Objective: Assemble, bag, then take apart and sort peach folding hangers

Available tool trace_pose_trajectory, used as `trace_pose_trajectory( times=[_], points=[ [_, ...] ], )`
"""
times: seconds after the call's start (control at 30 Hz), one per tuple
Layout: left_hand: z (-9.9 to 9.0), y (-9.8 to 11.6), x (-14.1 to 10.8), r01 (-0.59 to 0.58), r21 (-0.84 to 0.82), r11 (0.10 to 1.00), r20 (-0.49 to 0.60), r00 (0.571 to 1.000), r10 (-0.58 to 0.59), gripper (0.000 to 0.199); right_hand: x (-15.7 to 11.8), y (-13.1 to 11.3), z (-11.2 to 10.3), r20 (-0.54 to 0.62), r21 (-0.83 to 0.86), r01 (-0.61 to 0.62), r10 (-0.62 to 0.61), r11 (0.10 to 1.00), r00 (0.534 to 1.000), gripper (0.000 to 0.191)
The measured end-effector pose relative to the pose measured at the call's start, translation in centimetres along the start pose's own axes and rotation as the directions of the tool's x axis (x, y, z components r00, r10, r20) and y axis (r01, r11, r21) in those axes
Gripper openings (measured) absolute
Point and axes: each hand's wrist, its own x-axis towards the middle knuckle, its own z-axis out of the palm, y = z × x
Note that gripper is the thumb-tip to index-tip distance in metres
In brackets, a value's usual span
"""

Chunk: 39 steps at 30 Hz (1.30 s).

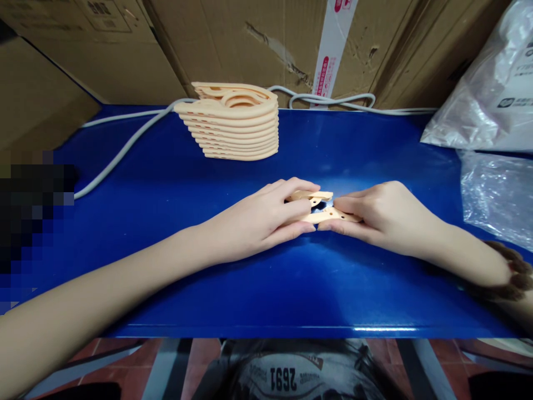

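My left hand [277,211] is closed around a beige plastic folding hanger [321,195] just above the blue table, its fingers covering much of the piece. From the other side, my right hand [385,214] pinches the lower arm of the same hanger, where small dark holes show. A dark gap lies between the hanger's upper and lower parts. The fingertips of both hands nearly meet at the front. Behind them stands a neat stack of similar beige folded hangers [237,130], lying flat one on top of another.
Cardboard boxes [250,50] line the back of the blue table [250,300]. A grey cable [125,153] runs along the back and curves down at the left. Clear plastic bags [495,94] lie at the right. A dark blurred object [33,222] sits at the left edge.
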Motion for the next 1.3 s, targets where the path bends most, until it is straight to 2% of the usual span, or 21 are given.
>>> trace_pose_trajectory(
  times=[0.2, 0.37, 0.6, 0.87, 1.2, 1.3],
  points=[
    [0.20, 0.08, -0.07, -0.023, -0.012, 1.000, 0.004, 1.000, 0.023, 0.025, 0.06, 0.16, 0.09, 0.000, 0.041, -0.012, 0.012, 0.999, 1.000, 0.077],
    [0.28, 0.01, -0.08, -0.023, 0.002, 1.000, 0.016, 1.000, 0.023, 0.027, 0.29, 0.17, 0.23, 0.027, 0.063, -0.024, 0.022, 0.998, 0.999, 0.071],
    [0.20, -0.01, -0.04, -0.005, 0.022, 1.000, 0.018, 1.000, 0.004, 0.028, 0.19, 0.27, 0.30, -0.002, -0.001, -0.102, 0.102, 0.995, 0.995, 0.072],
    [0.30, -0.05, -0.01, -0.004, 0.029, 1.000, 0.008, 1.000, 0.004, 0.029, 0.32, -0.18, 0.32, 0.036, 0.056, -0.073, 0.072, 0.996, 0.997, 0.068],
    [0.39, -0.25, 0.07, 0.001, 0.027, 1.000, 0.004, 1.000, -0.001, 0.028, 0.26, -0.28, 0.28, 0.035, 0.024, -0.151, 0.150, 0.988, 0.988, 0.065],
    [0.37, -0.27, 0.11, 0.001, 0.024, 1.000, 0.002, 1.000, -0.001, 0.028, 0.32, -0.08, 0.14, 0.067, 0.049, -0.134, 0.131, 0.990, 0.989, 0.063]
  ],
)
